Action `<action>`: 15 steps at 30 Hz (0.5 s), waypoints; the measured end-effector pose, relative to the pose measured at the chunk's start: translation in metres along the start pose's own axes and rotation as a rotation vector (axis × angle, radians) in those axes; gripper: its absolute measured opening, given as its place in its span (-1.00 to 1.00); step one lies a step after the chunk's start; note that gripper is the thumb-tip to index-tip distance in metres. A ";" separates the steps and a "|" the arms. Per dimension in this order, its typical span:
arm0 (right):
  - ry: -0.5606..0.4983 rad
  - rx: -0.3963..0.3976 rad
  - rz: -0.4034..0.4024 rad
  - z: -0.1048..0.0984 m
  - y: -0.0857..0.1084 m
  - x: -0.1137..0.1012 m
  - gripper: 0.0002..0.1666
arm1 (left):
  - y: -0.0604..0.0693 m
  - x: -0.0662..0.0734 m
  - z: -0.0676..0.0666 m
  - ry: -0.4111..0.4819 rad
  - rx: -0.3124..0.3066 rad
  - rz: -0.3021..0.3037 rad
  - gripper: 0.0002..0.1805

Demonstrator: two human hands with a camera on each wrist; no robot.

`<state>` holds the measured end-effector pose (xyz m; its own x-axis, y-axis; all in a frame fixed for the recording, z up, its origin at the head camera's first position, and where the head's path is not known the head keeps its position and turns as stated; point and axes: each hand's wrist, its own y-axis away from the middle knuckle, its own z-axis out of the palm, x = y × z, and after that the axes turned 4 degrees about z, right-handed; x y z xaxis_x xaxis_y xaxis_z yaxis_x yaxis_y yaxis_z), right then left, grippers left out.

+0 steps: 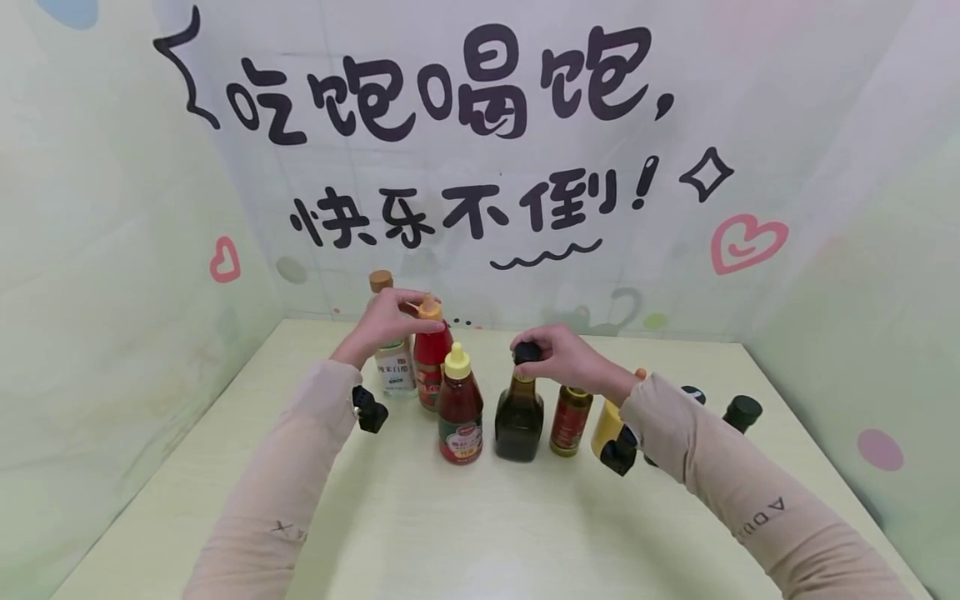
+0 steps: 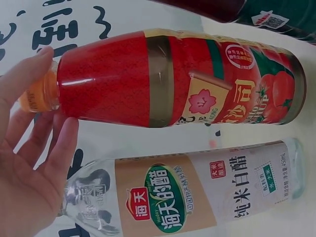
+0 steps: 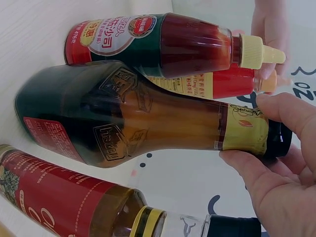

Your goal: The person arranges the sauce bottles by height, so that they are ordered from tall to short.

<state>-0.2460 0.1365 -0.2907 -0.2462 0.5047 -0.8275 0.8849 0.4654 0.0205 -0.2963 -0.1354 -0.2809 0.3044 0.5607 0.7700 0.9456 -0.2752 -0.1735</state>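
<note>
At the back left of the table, my left hand [image 1: 384, 323] holds a ketchup bottle [image 1: 430, 367] by its orange cap, thumb on one side and fingers on the other. A clear white vinegar bottle [image 2: 197, 190] with a brown cap stands beside it, partly behind that hand. My right hand [image 1: 573, 362] pinches a dark brown sauce bottle [image 3: 168, 123] at its neck and black cap. Between the two held bottles, nearer the front, stands a red sauce bottle [image 1: 461, 417] with a yellow nozzle cap. All these bottles are upright.
Right of the dark bottle stands a red-labelled bottle [image 1: 570, 421], then a yellow bottle [image 1: 604, 423] partly behind the right wrist camera. Two dark caps, one black [image 1: 693, 393] and one green [image 1: 744, 410], show past the right sleeve. A printed cloth wall [image 1: 480, 308] closes the table's back.
</note>
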 end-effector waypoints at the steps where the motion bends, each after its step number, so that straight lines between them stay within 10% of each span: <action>1: 0.000 0.002 0.000 0.000 0.000 0.000 -0.66 | -0.001 -0.001 0.001 -0.001 0.003 0.002 -0.51; 15: 0.011 0.008 -0.003 0.000 0.000 0.001 -0.67 | -0.010 -0.008 0.016 -0.001 0.073 -0.031 -0.48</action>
<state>-0.2459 0.1365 -0.2914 -0.2529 0.5114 -0.8213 0.8874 0.4608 0.0136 -0.3064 -0.1246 -0.2949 0.2752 0.5686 0.7752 0.9604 -0.1998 -0.1944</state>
